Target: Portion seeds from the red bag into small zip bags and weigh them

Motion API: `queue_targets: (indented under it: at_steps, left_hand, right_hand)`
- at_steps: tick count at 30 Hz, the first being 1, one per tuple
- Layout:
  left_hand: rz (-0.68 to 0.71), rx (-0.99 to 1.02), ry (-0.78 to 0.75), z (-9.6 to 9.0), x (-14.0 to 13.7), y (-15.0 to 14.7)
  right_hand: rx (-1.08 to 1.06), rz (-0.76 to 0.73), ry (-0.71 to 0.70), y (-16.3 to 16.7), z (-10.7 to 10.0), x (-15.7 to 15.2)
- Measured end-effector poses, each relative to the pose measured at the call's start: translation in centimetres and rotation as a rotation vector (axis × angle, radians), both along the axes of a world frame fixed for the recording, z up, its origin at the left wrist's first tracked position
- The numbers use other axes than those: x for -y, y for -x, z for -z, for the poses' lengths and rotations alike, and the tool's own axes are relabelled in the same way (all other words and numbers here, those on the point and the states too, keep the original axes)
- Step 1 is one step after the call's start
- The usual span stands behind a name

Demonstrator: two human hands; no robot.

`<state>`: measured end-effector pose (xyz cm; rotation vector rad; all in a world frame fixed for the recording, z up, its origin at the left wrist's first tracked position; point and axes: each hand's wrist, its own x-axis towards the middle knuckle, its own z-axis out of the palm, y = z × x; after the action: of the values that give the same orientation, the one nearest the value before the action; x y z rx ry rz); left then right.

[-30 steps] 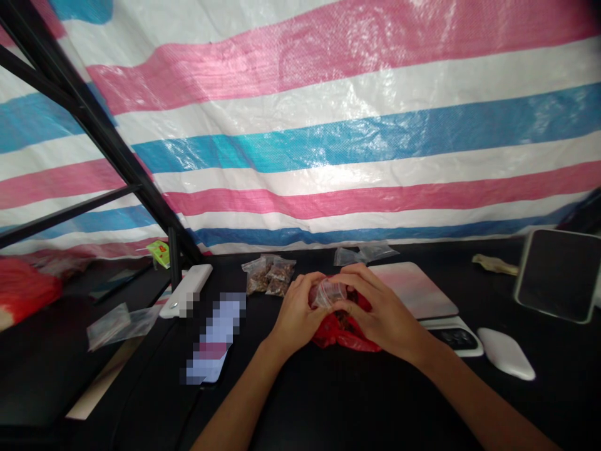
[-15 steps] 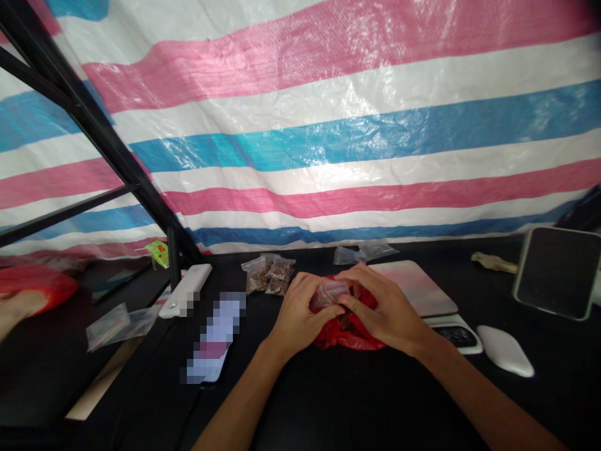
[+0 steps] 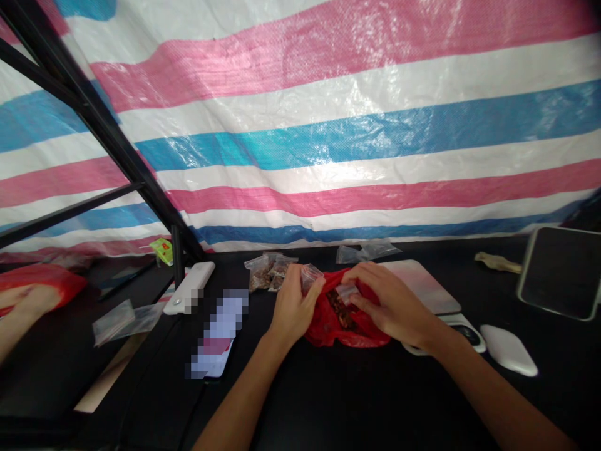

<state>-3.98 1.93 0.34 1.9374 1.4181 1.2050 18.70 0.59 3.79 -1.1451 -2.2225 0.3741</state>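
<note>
a striped sheet (image 3: pixel 328 138) (pink, blue, white, shiny with light) backs a black table (image 3: pixel 338 401).

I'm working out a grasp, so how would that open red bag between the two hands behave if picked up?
The red bag is probably floppy, since its thin plastic looks crumpled and slumped. The brown pieces inside look loose, so they would likely shift toward any sagging side. With its mouth open, it could spill if tipped.

It looks like a makeshift workspace: a pink, white and blue striped woven-plastic tarpaulin (image 3: pixel 328 144) serves as wall, with a slanting black bar frame (image 3: pixel 117 150) and flat black worktop (image 3: pixel 338 401) before the tarpaulin.
</note>
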Motion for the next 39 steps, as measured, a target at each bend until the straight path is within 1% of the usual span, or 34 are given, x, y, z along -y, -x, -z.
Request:
queue_targets:
  at_steps: [3, 5, 7, 9, 14, 16, 19, 24, 26, 28, 30, 32, 34, 36, 38, 39]
  left_hand:
    - [-0.011, -0.052, 0.113, 0.4, 0.1, 0.0]
    - [0.036, -0.066, 0.178, 0.7, 0.1, -0.1]
    - [0.105, -0.021, 0.242, 1.0, 0.1, -0.2]
    - [0.157, 0.078, 0.288, 1.2, 0.0, -0.4]
    - [0.232, 0.451, 0.342, 1.2, -0.5, -1.0]
    - [0.245, 0.537, 0.366, 1.2, -0.6, -1.2]
    - [0.217, 0.578, 0.379, 1.2, -0.7, -1.2]
    - [0.166, 0.492, 0.334, 1.2, -0.9, -1.0]
    - [0.171, 0.46, 0.32, 1.2, -0.9, -1.0]
    - [0.189, 0.454, 0.307, 1.0, -0.9, -1.0]
    - [0.191, 0.46, 0.291, 0.9, -0.9, -1.0]
    - [0.173, 0.461, 0.292, 0.6, -0.8, -0.9]
    - [0.186, 0.449, 0.309, 0.4, -0.7, -0.9]
    - [0.243, 0.425, 0.335, 0.1, -0.6, -0.8]
    - [0.289, 0.407, 0.351, 0.0, -0.4, -0.8]
    - [0.287, 0.409, 0.342, 0.0, -0.4, -0.8]
  right_hand:
    - [0.214, 0.018, 0.089, -0.1, 0.4, -0.2]
    - [0.275, 0.045, 0.102, -0.1, 0.7, -0.2]
    - [0.304, 0.07, 0.1, -0.1, 1.0, -0.1]
    - [0.321, 0.079, 0.093, 0.0, 1.1, -0.1]
    - [0.353, 0.077, 0.068, 0.0, 1.2, -0.1]
    - [0.363, 0.099, 0.04, -0.1, 1.1, -0.2]
    - [0.394, 0.154, -0.039, -0.3, 0.9, -0.2]
    - [0.468, 0.273, -0.206, -0.4, 0.8, 0.1]
    - [0.467, 0.328, -0.232, -0.3, 1.0, 0.1]
    - [0.455, 0.343, -0.204, -0.4, 1.1, 0.1]
    - [0.423, 0.323, -0.146, -0.4, 1.0, -0.1]
    - [0.322, 0.307, -0.115, -0.5, 0.7, -0.1]
    - [0.145, 0.3, -0.126, -0.4, 0.3, -0.1]
    - [-0.015, 0.281, -0.147, -0.4, 0.0, -0.1]
    - [-0.11, 0.263, -0.176, -0.3, -0.2, 0.0]
    - [-0.137, 0.252, -0.194, -0.3, -0.3, 0.0]
